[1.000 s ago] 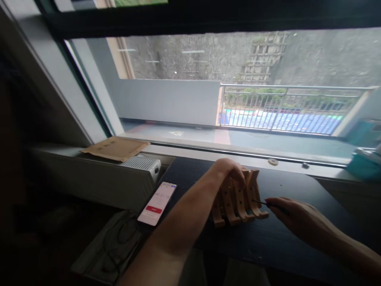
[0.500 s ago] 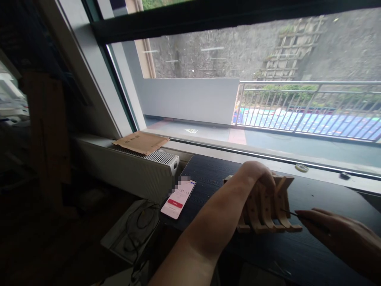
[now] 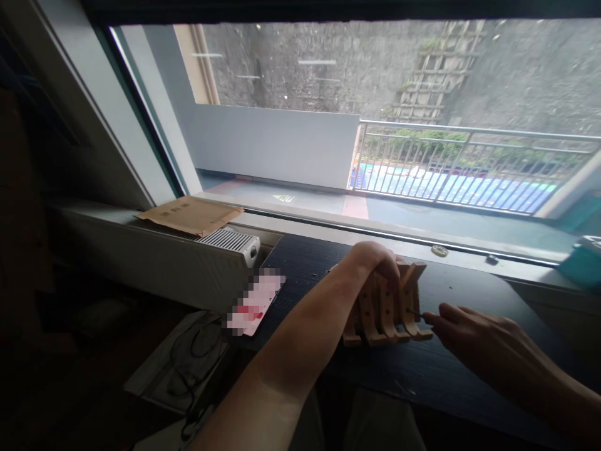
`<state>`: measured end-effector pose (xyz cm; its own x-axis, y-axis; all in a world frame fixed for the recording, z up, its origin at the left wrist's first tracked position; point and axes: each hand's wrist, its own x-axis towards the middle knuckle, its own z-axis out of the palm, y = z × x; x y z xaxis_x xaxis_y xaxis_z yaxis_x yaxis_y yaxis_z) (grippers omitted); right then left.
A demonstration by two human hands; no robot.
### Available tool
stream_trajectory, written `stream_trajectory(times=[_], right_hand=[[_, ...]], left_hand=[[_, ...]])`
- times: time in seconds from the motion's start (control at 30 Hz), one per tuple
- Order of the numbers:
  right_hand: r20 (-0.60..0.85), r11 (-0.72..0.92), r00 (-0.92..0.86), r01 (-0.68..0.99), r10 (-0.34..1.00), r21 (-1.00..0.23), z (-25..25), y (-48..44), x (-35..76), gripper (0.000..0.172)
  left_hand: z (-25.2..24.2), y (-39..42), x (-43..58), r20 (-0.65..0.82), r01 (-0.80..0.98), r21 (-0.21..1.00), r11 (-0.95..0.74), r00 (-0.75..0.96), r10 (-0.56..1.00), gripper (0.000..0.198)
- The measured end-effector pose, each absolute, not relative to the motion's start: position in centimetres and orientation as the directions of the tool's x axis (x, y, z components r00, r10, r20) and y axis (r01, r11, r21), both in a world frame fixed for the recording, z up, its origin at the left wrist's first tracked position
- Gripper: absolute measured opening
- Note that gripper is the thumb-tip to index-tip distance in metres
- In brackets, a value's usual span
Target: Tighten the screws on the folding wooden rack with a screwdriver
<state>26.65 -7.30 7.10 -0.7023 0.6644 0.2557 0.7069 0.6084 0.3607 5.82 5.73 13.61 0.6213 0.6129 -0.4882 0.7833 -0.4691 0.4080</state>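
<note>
A light wooden piece with several curved hook-like arms point(image 3: 393, 308) stands on the dark table point(image 3: 451, 369) in front of a window. My left hand point(image 3: 375, 260) is curled over its top and grips it. My right hand point(image 3: 469, 332) is to the right of it, fingers pinched on a thin dark tool point(image 3: 419, 314) whose tip touches the rightmost wooden arm.
A phone point(image 3: 256, 302) lies at the table's left edge. A white radiator point(image 3: 230, 241) with a brown envelope point(image 3: 190, 215) on it stands to the left. Cables point(image 3: 197, 351) lie below. Small items point(image 3: 440, 251) sit on the sill; a teal box point(image 3: 582, 263) is at far right.
The view swung left and then back. My right hand has drawn closer to the wooden piece with the tool; my left hand keeps its grip on top.
</note>
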Motion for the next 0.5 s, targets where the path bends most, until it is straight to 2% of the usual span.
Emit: stream_trajectory(times=[0.07, 0.17, 0.27, 0.4, 0.47, 0.5], right_hand=[[0.258, 0.636, -0.734, 0.675, 0.628, 0.374, 7.2, -7.3, 26.5, 0.036], [0.281, 0.652, -0.722, 0.692, 0.632, 0.311, 6.9, -7.4, 26.3, 0.03], [0.32, 0.592, -0.618, 0.784, 0.718, 0.186, 6.4, -7.5, 26.4, 0.023], [0.309, 0.45, -0.416, 0.892, 0.855, -0.043, 5.6, -7.6, 26.8, 0.023], [0.312, 0.422, -0.381, 0.903, 0.871, -0.076, 5.4, -7.6, 27.0, 0.023], [0.32, 0.425, -0.389, 0.904, 0.864, -0.049, 5.4, -7.6, 27.1, 0.023]], left_hand=[[13.7, 5.7, 5.8, -0.471, 0.764, 0.41, -0.498, 0.645, 0.602, 0.089], [13.6, 5.9, 5.9, -0.493, 0.762, 0.424, -0.489, 0.647, 0.581, 0.093], [13.4, 6.3, 5.9, -0.492, 0.755, 0.417, -0.507, 0.656, 0.572, 0.091], [13.1, 6.4, 5.9, -0.479, 0.759, 0.421, -0.496, 0.651, 0.589, 0.089], [13.1, 6.3, 5.9, -0.477, 0.764, 0.427, -0.484, 0.645, 0.597, 0.09], [13.2, 6.2, 5.9, -0.48, 0.764, 0.43, -0.481, 0.645, 0.594, 0.09]])
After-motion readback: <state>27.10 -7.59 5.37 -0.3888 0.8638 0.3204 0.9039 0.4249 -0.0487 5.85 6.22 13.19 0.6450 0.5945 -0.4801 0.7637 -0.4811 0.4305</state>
